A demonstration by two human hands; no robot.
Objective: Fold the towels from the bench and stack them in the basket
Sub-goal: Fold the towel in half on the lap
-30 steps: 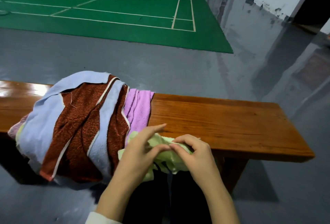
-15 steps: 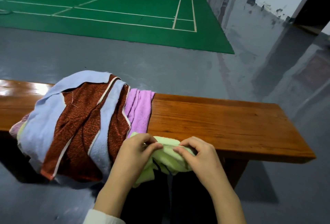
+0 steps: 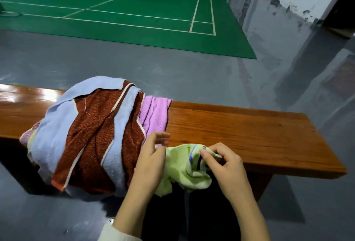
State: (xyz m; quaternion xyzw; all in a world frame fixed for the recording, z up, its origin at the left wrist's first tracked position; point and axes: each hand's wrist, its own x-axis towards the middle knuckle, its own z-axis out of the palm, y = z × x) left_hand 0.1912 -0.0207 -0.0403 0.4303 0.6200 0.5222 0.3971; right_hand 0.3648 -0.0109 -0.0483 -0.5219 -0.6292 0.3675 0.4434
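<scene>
Partly behind the hands, crumpled light-green towel at the surface's near edge, right hand fingers pinching its corner, left hand seemingly gripping the other end, towel heap touching left.

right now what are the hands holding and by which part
Both hold the light green towel: the left hand pinches its left edge, the right hand pinches its top right corner.

No writing is legible; the small patch on the light green towel is too blurred.
</scene>
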